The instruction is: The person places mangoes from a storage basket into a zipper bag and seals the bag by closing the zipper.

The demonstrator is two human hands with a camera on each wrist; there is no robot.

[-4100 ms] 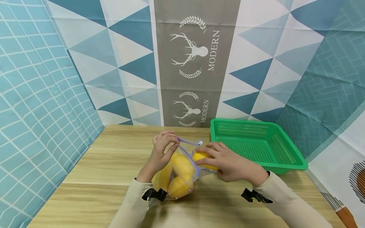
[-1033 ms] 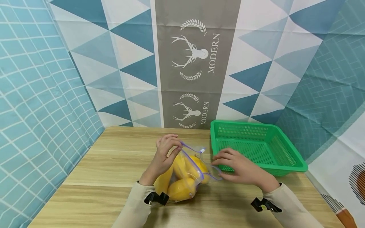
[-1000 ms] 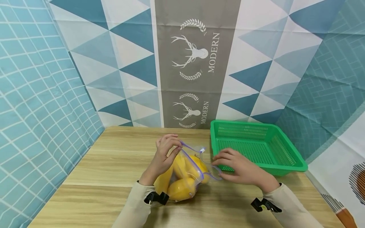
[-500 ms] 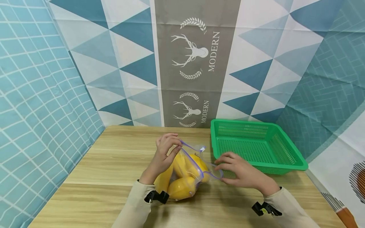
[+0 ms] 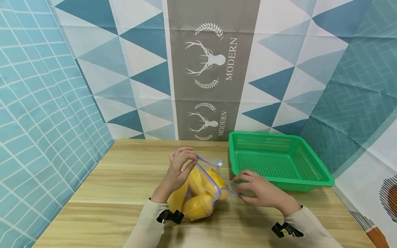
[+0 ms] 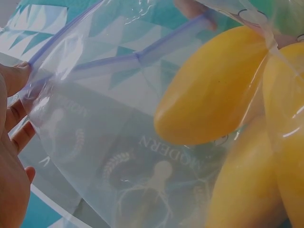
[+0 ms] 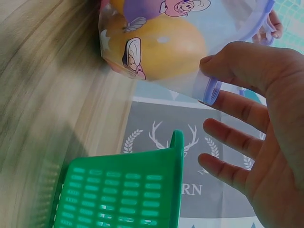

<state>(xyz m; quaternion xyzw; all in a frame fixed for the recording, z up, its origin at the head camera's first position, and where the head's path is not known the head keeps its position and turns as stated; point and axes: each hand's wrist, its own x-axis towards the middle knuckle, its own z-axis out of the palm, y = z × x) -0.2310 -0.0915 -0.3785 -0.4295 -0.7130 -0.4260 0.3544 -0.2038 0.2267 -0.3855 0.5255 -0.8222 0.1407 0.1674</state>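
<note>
A clear zip bag (image 5: 208, 176) with a purple-blue zip strip stands on the wooden table, its mouth gaping toward the right. Several yellow mangoes (image 5: 198, 206) fill it; in the left wrist view a mango (image 6: 213, 90) shows through the plastic. My left hand (image 5: 180, 167) pinches the far left part of the bag's rim between thumb and fingers. On the opposite side, my right hand (image 5: 260, 191) pinches the rim between thumb and index finger, its other fingers spread apart in the right wrist view. Cartoon figures are printed on the bag's side.
A green plastic basket (image 5: 263, 141) with slotted walls stands at the back right, just beyond my right hand. The light wooden table (image 5: 93, 179) ends at a patterned cloth backdrop (image 5: 145, 86). A white slider (image 5: 220, 164) sits on the bag's zip.
About four seconds ago my right hand held a mango at the bag's mouth; that mango now lies inside. The right hand has since moved to the rim and closed on it; the left stays.
</note>
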